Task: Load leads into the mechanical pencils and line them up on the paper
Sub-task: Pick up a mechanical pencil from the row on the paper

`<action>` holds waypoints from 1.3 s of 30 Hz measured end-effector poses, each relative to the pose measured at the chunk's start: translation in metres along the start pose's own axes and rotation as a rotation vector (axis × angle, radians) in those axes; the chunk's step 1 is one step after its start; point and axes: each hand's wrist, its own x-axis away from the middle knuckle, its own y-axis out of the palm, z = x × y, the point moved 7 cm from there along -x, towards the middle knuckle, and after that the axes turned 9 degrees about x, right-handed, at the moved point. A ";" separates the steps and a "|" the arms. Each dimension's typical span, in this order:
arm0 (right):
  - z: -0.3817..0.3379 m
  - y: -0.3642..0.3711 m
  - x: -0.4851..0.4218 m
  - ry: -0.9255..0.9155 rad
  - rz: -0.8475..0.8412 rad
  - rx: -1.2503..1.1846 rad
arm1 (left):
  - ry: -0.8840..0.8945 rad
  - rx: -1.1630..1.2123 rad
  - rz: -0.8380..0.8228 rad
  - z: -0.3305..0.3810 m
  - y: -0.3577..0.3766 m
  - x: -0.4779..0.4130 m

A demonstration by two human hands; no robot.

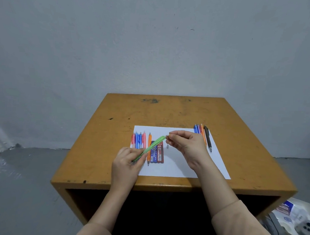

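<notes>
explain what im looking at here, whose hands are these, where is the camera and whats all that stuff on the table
No machine here: a person works with bare hands, and the one picture comes from a camera worn on their head, looking forward and down. On the wooden table lies a white paper. At its left lie a row of coloured pencils, two lead cases, blue and red, and a small grey piece. At its far right corner lie more pencils. The left hand grips a green pencil by its lower end; the right hand pinches at its upper end. Whether a lead is between those fingers is too small to tell.
</notes>
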 end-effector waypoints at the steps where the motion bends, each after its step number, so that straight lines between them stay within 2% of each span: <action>1: 0.000 0.000 0.000 0.002 -0.002 0.003 | 0.004 -0.001 0.000 0.001 0.000 0.000; 17: -0.002 0.000 0.000 0.037 -0.057 0.022 | 0.043 0.023 0.018 0.004 -0.002 0.002; 26: -0.012 -0.001 0.000 -0.051 -0.101 0.317 | 0.101 0.005 0.032 0.009 -0.003 0.003; 39: -0.013 0.000 0.004 -0.079 -0.049 0.304 | 0.087 -0.024 0.001 0.008 0.000 0.002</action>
